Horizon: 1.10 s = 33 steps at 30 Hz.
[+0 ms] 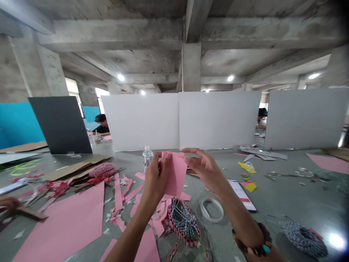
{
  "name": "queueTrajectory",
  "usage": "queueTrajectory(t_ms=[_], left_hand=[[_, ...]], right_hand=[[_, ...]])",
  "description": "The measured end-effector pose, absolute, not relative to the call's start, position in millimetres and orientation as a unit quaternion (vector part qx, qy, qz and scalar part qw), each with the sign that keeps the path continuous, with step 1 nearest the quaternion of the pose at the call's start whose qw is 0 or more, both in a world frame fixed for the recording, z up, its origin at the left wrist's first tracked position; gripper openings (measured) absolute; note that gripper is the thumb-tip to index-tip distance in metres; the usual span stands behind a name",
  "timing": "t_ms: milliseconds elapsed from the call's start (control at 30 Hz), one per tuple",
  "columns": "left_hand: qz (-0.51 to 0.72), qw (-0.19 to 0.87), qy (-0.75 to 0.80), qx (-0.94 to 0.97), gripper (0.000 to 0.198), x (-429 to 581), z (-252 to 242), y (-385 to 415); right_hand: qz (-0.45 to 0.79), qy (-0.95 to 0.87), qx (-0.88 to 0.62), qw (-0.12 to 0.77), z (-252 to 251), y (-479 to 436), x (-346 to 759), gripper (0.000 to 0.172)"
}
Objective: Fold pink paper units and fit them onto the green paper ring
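Left hand [155, 178]: thumb on the near face and fingers behind, pinching the left edge of a piece of pink card [176, 174]. Right hand [207, 169]: fingers curved and reaching to the card's upper right edge; cannot tell whether it pinches or only touches. Card held up between both hands, above the table. Thin and light, probably stiff enough to keep its shape but easy to crease (edges look the safest hold).

Right wrist: beaded bracelet [252, 242]. Below the hands, a woven oval of rolled pink paper and striped cord [182, 222]. Below the right hand, a roll of clear tape [212, 210]; further right, a phone [242, 194].

Just beyond the left hand, a capped plastic water bottle [147, 158], with clear liquid inside (level partly hidden by the hand). Left of the hands, pink paper scraps [118, 193] and a large cut pink sheet [62, 222] lie on the gray table [286, 203]. Further left, a pink-and-white bundle [101, 170] sits on cardboard [79, 169]. Far right, a striped cord tangle [301, 240]. Beyond the white partitions [218, 120], two other people [101, 123] are at work.
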<state>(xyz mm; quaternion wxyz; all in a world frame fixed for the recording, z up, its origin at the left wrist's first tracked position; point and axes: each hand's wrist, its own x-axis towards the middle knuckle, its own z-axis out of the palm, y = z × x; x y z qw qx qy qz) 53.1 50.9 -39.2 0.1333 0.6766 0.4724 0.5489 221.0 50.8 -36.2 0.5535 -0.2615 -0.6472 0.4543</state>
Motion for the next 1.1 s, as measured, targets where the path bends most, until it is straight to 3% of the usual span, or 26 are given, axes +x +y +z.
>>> queueTrajectory(t_ms=[100, 333, 533, 1100], left_hand=[[0.56, 0.137, 0.468, 0.67, 0.037, 52.8, -37.8, 49.8], [0.504, 0.299, 0.426, 0.689, 0.027, 47.8, -31.2, 43.3], [0.5, 0.345, 0.419, 0.675, 0.024, 43.6, -31.3, 44.7], [0.499, 0.328, 0.419, 0.684, 0.043, 45.3, -33.1, 45.0]], right_hand=[[0.423, -0.658, -0.278, 0.558, -39.0, 51.9, 221.3, 0.045], [0.429, -0.621, -0.286, 0.591, -41.7, 55.5, 223.6, 0.028], [0.434, -0.6, -0.279, 0.611, -41.6, 57.4, 221.5, 0.015], [0.376, -0.616, -0.28, 0.633, -43.8, 56.2, 219.6, 0.017]])
